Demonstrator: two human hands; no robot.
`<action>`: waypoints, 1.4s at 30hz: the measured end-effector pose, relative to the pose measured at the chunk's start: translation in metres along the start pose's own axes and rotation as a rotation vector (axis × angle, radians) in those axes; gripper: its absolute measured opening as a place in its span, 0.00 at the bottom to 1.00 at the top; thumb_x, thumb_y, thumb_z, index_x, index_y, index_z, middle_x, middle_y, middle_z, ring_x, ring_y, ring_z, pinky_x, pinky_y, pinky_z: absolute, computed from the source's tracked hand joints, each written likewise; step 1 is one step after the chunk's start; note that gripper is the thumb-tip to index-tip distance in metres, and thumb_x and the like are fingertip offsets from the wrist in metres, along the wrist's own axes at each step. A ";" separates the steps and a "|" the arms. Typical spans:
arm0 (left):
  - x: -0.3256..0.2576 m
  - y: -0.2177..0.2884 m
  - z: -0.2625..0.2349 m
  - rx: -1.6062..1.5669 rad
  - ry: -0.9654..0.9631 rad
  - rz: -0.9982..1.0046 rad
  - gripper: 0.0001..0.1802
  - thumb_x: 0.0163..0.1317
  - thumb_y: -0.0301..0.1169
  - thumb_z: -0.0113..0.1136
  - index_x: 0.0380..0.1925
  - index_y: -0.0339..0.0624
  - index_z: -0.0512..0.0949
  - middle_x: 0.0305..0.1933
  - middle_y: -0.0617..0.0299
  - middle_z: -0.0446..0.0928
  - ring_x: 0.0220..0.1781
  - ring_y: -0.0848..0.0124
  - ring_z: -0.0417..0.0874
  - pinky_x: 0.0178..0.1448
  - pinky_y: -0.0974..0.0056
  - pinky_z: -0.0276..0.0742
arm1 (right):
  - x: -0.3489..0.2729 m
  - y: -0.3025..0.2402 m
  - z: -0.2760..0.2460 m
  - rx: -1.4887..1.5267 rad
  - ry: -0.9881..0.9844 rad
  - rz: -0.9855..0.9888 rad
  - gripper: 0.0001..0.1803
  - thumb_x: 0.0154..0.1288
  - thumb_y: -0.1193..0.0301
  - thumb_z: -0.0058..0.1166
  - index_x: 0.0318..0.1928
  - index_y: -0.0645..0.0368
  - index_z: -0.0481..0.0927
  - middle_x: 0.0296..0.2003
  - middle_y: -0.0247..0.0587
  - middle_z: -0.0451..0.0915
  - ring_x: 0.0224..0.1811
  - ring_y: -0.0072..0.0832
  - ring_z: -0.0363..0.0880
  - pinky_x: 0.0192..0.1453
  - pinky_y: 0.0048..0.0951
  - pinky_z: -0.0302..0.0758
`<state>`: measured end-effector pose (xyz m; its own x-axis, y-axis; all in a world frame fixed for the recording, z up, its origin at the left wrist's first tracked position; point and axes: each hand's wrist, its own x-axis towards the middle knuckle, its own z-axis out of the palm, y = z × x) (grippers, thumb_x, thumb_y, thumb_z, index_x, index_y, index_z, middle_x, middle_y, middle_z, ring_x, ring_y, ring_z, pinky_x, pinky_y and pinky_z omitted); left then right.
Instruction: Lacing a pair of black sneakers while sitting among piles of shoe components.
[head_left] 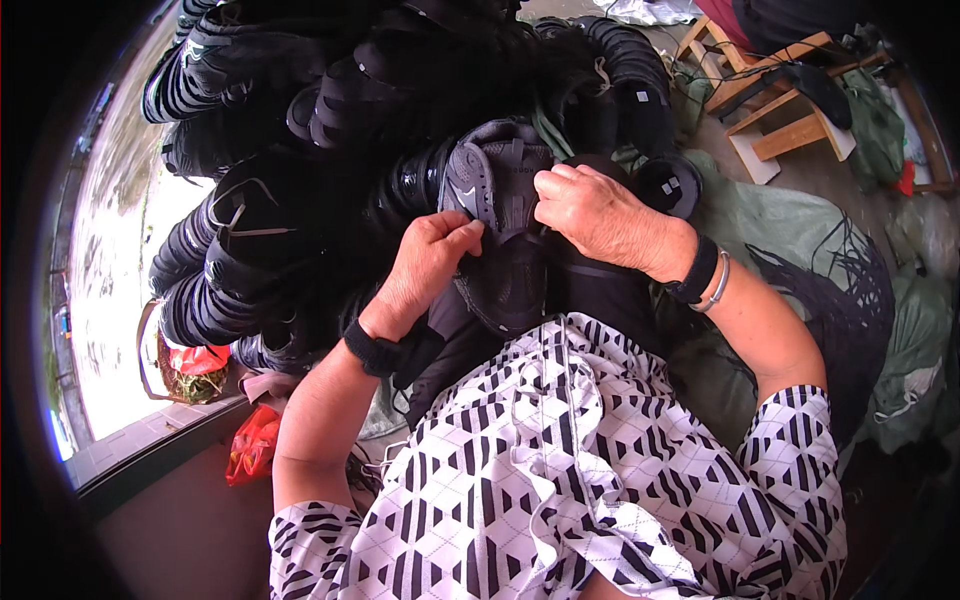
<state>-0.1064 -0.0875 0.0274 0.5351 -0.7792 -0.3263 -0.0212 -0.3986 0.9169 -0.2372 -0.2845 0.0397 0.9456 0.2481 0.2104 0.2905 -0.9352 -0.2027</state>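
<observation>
A dark grey and black shoe upper (510,185) lies over my lap, its eyelet edge and tongue turned up. My left hand (425,262) is closed, thumb and forefinger pinching the near left edge of this upper. Closed at the opposite side, my right hand (610,218) has its fingertips against the upper's right edge; what they grip is hidden. Below my hands, the dark front part of the shoe (505,285) merges with my dark clothing. Stacks of similar black uppers (235,265) rise close by on the left.
More nested uppers (625,60) stand at the far side. On the right, a bundle of dark laces (835,265) lies over a pale green sack (770,215). A wooden stool (790,135) is at the far right. Red plastic bags (255,445) sit low on the left.
</observation>
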 end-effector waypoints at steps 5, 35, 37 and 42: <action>0.014 0.003 -0.007 0.311 0.010 0.012 0.11 0.56 0.34 0.55 0.21 0.40 0.78 0.21 0.63 0.76 0.26 0.71 0.77 0.34 0.65 0.71 | 0.004 0.003 0.005 0.007 0.029 -0.024 0.03 0.47 0.79 0.52 0.23 0.58 0.75 0.33 0.37 0.69 0.41 0.34 0.72 0.44 0.32 0.72; 0.061 0.043 -0.013 0.109 -0.213 0.298 0.12 0.64 0.35 0.58 0.27 0.37 0.80 0.26 0.65 0.73 0.35 0.77 0.74 0.41 0.69 0.70 | 0.016 0.025 -0.001 1.262 0.300 0.566 0.07 0.62 0.68 0.55 0.32 0.59 0.78 0.33 0.38 0.80 0.25 0.22 0.78 0.25 0.23 0.72; 0.073 0.028 -0.009 0.266 -0.087 0.537 0.11 0.64 0.33 0.57 0.29 0.37 0.80 0.25 0.64 0.73 0.32 0.75 0.73 0.41 0.69 0.69 | 0.020 0.034 -0.012 1.679 0.564 0.589 0.11 0.69 0.63 0.49 0.40 0.58 0.73 0.31 0.39 0.80 0.21 0.16 0.76 0.19 0.16 0.69; 0.056 0.036 0.007 0.568 0.017 0.480 0.11 0.62 0.35 0.57 0.28 0.39 0.77 0.28 0.56 0.77 0.31 0.66 0.78 0.37 0.65 0.73 | 0.023 0.021 0.001 1.173 0.051 0.813 0.09 0.69 0.68 0.44 0.37 0.62 0.71 0.20 0.40 0.77 0.11 0.24 0.74 0.15 0.22 0.69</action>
<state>-0.0833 -0.1493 0.0404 0.3697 -0.9250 0.0882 -0.6872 -0.2083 0.6960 -0.2093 -0.2986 0.0391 0.9064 -0.2787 -0.3174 -0.3458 -0.0580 -0.9365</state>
